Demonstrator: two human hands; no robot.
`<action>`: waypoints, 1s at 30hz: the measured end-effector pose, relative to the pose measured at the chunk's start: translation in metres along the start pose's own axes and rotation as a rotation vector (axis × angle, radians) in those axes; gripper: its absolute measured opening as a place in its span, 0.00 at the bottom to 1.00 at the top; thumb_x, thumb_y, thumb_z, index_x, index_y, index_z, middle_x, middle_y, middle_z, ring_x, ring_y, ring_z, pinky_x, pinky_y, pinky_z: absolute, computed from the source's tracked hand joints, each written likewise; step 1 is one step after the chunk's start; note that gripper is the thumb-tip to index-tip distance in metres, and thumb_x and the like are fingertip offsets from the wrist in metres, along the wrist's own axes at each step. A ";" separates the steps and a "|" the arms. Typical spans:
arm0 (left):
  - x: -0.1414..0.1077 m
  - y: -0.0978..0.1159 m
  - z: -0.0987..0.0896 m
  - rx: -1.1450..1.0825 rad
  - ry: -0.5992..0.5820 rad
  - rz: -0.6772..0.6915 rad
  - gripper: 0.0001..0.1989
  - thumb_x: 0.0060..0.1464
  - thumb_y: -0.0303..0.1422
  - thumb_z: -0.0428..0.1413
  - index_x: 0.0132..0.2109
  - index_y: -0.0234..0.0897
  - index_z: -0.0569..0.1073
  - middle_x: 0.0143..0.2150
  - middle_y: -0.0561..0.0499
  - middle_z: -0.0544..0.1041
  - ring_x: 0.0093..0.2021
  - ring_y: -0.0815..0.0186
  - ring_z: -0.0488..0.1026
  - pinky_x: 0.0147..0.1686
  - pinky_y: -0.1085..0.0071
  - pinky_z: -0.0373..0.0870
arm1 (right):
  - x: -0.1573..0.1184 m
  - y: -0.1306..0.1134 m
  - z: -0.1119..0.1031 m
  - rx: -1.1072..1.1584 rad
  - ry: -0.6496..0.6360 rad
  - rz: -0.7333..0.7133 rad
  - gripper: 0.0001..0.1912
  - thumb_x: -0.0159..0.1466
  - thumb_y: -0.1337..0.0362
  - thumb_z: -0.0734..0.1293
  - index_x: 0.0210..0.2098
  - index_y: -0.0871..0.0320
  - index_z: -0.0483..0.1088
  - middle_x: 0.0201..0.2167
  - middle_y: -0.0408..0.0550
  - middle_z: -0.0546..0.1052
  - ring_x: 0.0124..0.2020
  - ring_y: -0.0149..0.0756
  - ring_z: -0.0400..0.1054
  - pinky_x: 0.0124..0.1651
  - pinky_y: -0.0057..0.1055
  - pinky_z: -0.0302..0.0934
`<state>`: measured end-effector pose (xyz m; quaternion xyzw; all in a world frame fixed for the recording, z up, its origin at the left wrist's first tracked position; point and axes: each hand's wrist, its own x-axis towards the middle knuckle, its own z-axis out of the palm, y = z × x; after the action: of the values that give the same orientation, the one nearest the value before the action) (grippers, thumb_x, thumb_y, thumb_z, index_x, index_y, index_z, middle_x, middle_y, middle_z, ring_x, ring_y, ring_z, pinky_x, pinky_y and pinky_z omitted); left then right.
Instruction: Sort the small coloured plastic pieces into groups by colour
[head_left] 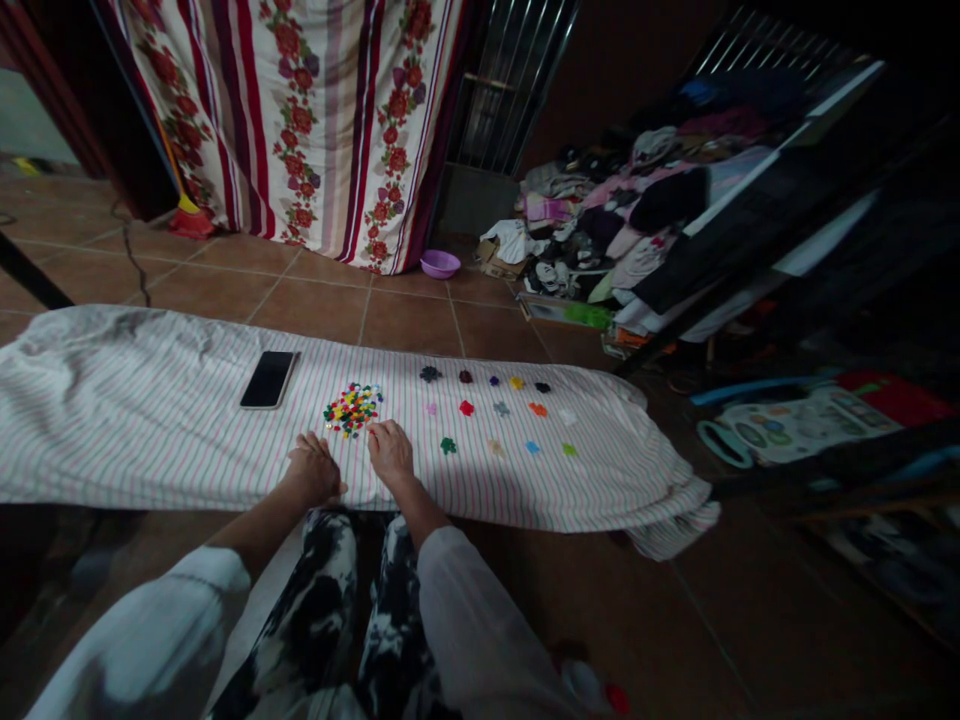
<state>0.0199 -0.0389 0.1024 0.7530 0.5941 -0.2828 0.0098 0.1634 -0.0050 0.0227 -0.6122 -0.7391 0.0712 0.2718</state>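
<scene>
A mixed pile of small coloured pieces (pixel 352 410) lies on the striped cloth (pixel 187 430). My left hand (pixel 313 468) rests on the cloth just below the pile, its fingers loosely bent. Close to the pile's lower right edge is my right hand (pixel 391 452), fingers curled down with the fingertips together; whatever they hold, if anything, is too small to make out. To the right, small single-colour heaps lie in three rows, among them a red heap (pixel 466 408), a dark green heap (pixel 448 446), a yellow heap (pixel 517 383) and a light blue heap (pixel 532 447).
A phone (pixel 268 380) lies on the cloth left of the pile. Beyond the covered surface are a floral curtain (pixel 337 130), a purple bowl (pixel 440 264) on the tiled floor, a red broom (pixel 191 220) and a large heap of clothes (pixel 600 215).
</scene>
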 end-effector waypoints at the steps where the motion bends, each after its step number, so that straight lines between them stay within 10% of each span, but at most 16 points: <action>1: 0.000 0.000 0.000 -0.006 0.003 -0.002 0.42 0.58 0.49 0.50 0.66 0.15 0.55 0.65 0.14 0.53 0.65 0.29 0.55 0.51 0.48 0.66 | 0.000 0.001 0.000 0.013 -0.003 0.006 0.11 0.67 0.67 0.62 0.44 0.51 0.74 0.40 0.47 0.75 0.44 0.36 0.69 0.50 0.30 0.62; 30: 0.032 -0.011 0.038 -0.216 0.258 0.190 0.35 0.48 0.55 0.54 0.52 0.29 0.76 0.55 0.21 0.71 0.59 0.27 0.63 0.48 0.36 0.61 | -0.002 0.004 -0.003 0.122 -0.059 0.073 0.13 0.66 0.69 0.63 0.47 0.53 0.75 0.43 0.46 0.76 0.47 0.35 0.69 0.53 0.29 0.61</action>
<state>-0.0020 -0.0206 0.0600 0.8302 0.5435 -0.1166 0.0409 0.1684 -0.0065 0.0228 -0.6189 -0.7182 0.1439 0.2838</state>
